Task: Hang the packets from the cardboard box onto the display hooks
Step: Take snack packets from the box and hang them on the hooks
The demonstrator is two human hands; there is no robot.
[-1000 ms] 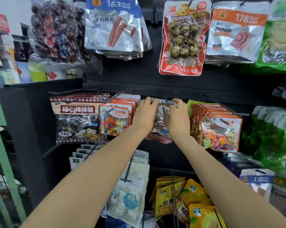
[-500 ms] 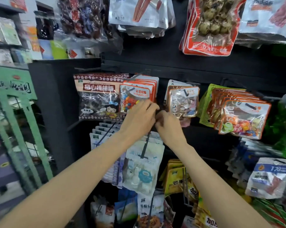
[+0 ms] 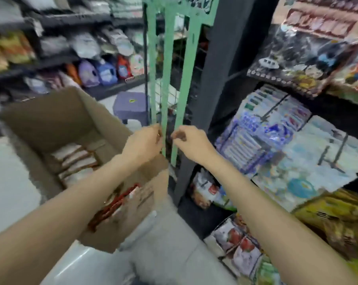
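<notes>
Dark display rack [image 3: 219,83] fills the right side, hung with snack packs on hooks: a clear bag with a cartoon figure [image 3: 303,56] up top, blue-and-white packs [image 3: 264,130] below it, yellow packs [image 3: 338,219] lower right. Frame is motion-blurred; print unreadable.

Green metal stand [image 3: 184,79] rises centre, just left of the rack's edge.

Cardboard box [image 3: 50,120] sits open lower left, flaps up, on a pale floor [image 3: 7,182]. Packets [image 3: 77,159] lie stacked inside it, white with red-brown edging; more red-edged ones [image 3: 112,204] near the front flap, partly behind the left forearm.

Left hand [image 3: 143,145] over the box's right edge, fingers curled; whether it holds anything, cannot tell. Right hand [image 3: 192,145] just beside it, to the right of the box, in front of the green stand, fingers curled loosely, apparently holding nothing. The two hands are close but apart. Packets lie below and left of both.
</notes>
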